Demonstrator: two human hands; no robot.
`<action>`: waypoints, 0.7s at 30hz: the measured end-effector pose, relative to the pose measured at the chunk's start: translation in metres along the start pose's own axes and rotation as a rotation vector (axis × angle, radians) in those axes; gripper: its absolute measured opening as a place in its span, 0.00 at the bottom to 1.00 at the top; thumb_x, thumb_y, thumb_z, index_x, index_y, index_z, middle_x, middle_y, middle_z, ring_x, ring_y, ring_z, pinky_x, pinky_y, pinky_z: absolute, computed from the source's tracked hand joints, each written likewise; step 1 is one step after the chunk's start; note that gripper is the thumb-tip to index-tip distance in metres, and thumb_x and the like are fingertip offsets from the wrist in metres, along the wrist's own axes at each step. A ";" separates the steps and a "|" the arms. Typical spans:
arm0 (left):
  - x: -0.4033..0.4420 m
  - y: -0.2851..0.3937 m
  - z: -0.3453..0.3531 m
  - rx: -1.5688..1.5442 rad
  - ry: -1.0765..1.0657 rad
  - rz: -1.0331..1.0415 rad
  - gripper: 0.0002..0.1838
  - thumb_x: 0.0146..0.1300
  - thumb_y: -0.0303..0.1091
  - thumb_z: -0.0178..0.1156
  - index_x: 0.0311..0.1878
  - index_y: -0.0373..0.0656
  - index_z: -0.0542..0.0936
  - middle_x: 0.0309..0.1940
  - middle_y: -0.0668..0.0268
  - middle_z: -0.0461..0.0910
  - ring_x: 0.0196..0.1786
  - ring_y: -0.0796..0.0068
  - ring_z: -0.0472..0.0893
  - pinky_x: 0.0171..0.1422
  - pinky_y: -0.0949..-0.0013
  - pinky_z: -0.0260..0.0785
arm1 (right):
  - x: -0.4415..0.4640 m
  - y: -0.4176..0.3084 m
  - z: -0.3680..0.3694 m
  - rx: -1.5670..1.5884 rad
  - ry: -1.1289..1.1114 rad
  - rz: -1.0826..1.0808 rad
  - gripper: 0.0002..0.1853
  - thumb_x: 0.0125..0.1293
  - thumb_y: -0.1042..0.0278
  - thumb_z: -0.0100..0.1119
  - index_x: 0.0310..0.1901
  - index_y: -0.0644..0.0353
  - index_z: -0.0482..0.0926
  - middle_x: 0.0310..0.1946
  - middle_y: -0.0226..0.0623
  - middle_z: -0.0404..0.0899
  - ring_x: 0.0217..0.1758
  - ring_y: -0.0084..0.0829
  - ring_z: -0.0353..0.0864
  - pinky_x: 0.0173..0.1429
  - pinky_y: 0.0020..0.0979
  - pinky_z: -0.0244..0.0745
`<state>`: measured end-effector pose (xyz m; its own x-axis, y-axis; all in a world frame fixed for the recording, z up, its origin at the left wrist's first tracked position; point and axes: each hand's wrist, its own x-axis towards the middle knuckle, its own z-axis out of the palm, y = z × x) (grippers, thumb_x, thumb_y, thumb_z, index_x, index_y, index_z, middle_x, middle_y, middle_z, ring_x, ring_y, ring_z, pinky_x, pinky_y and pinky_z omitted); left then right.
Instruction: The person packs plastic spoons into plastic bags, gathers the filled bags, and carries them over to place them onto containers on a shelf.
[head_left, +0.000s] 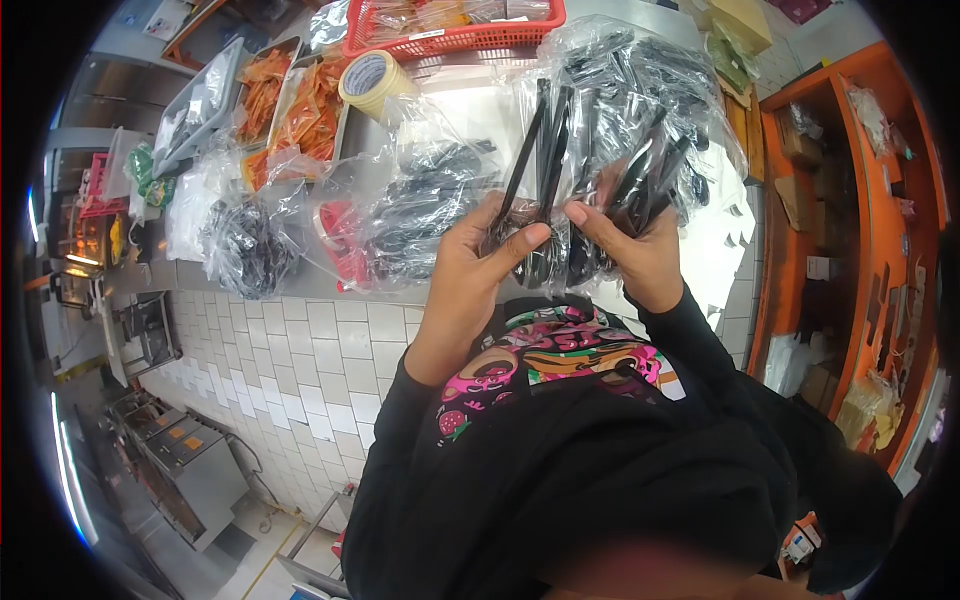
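Both of my hands grip a clear plastic bag of black utensils (pixel 548 150) above the table's front edge. My left hand (pixel 490 247) is closed round its left side, thumb pressed on the plastic. On the right side my right hand (pixel 632 242) is closed, its thumb also on top and its other fingers partly hidden by the bag. Long black handles point away from me. Behind it lies a larger heap of bagged black utensils (pixel 650 70). Left of my left hand lies another clear bag of black items (pixel 430 200), with a red object (pixel 340 245) beside it.
A roll of tape (pixel 372 80) stands near the trays of orange packets (pixel 307 110). A red basket (pixel 455 40) sits at the back. Dark bagged items (pixel 243 240) lie on the table's left. An orange shelf unit (pixel 850 220) stands at the right.
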<state>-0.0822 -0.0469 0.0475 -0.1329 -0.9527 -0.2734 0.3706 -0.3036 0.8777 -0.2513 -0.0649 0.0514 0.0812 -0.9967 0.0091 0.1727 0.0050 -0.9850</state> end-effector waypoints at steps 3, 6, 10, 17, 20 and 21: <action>-0.003 0.009 0.009 -0.008 0.009 0.005 0.14 0.57 0.27 0.66 0.44 0.37 0.75 0.39 0.68 0.78 0.43 0.82 0.76 0.50 0.77 0.67 | -0.002 -0.001 0.001 0.079 0.016 0.096 0.17 0.54 0.73 0.70 0.45 0.64 0.75 0.30 0.26 0.77 0.34 0.15 0.73 0.39 0.20 0.69; -0.003 0.005 0.008 0.037 0.051 0.063 0.14 0.55 0.25 0.67 0.43 0.37 0.75 0.38 0.69 0.77 0.42 0.81 0.76 0.49 0.76 0.68 | -0.002 -0.001 0.000 0.053 -0.016 0.113 0.16 0.54 0.71 0.70 0.42 0.64 0.78 0.29 0.26 0.79 0.33 0.16 0.74 0.39 0.22 0.70; -0.006 0.008 0.007 0.031 0.014 0.065 0.14 0.54 0.24 0.68 0.42 0.38 0.75 0.38 0.69 0.76 0.42 0.81 0.76 0.49 0.76 0.69 | -0.004 -0.007 -0.004 0.038 -0.047 0.183 0.12 0.55 0.70 0.70 0.38 0.65 0.79 0.31 0.29 0.80 0.35 0.17 0.76 0.41 0.22 0.71; -0.005 0.003 0.006 0.184 -0.011 0.149 0.12 0.55 0.28 0.68 0.39 0.39 0.76 0.35 0.70 0.74 0.41 0.81 0.75 0.48 0.76 0.68 | -0.006 -0.007 0.000 0.082 -0.031 0.144 0.12 0.56 0.75 0.67 0.41 0.67 0.78 0.33 0.33 0.81 0.37 0.20 0.79 0.44 0.24 0.74; 0.000 -0.004 -0.002 0.408 -0.048 0.233 0.14 0.54 0.31 0.69 0.40 0.38 0.76 0.34 0.69 0.72 0.39 0.80 0.74 0.47 0.76 0.67 | -0.007 -0.011 0.013 0.223 -0.023 0.034 0.12 0.56 0.77 0.66 0.43 0.68 0.78 0.34 0.34 0.81 0.38 0.21 0.79 0.45 0.25 0.74; 0.001 -0.004 -0.004 0.576 -0.089 0.303 0.15 0.54 0.33 0.69 0.41 0.38 0.76 0.33 0.68 0.71 0.39 0.79 0.74 0.46 0.75 0.67 | -0.007 -0.011 0.013 0.270 -0.024 -0.002 0.13 0.56 0.78 0.65 0.43 0.69 0.78 0.35 0.34 0.81 0.39 0.22 0.79 0.46 0.25 0.75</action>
<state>-0.0797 -0.0468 0.0423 -0.1846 -0.9823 0.0307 -0.1450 0.0581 0.9877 -0.2409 -0.0569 0.0642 0.1033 -0.9945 0.0184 0.4279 0.0278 -0.9034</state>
